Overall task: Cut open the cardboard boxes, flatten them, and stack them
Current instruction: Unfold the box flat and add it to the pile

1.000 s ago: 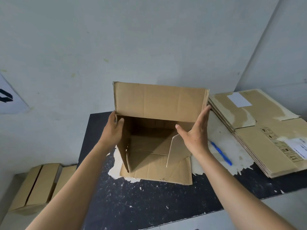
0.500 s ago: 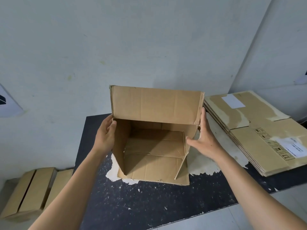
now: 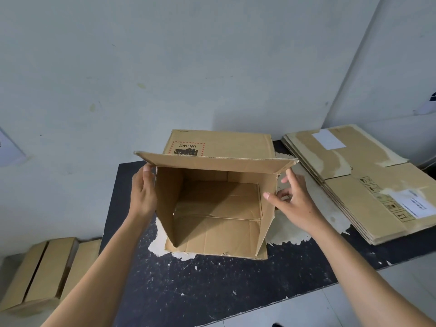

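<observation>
Cardboard box (image 3: pixel 219 208) stood open at frame centre; our left hand (image 3: pixel 144 194) lay flat against its left wall, our right hand (image 3: pixel 295 201) spread loose, gripping nothing.

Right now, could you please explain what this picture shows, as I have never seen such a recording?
There is no machine: a person wears a wide-angle camera on the head, looking down at their two bare hands. This is the only view. An empty cardboard box lies on its side on a black table, opening toward the camera. The left hand rests flat against its left wall; the right hand touches the right wall, fingers spread. Neither seems to grip anything. Flattened boxes are stacked to the right; closed boxes sit lower left.
</observation>
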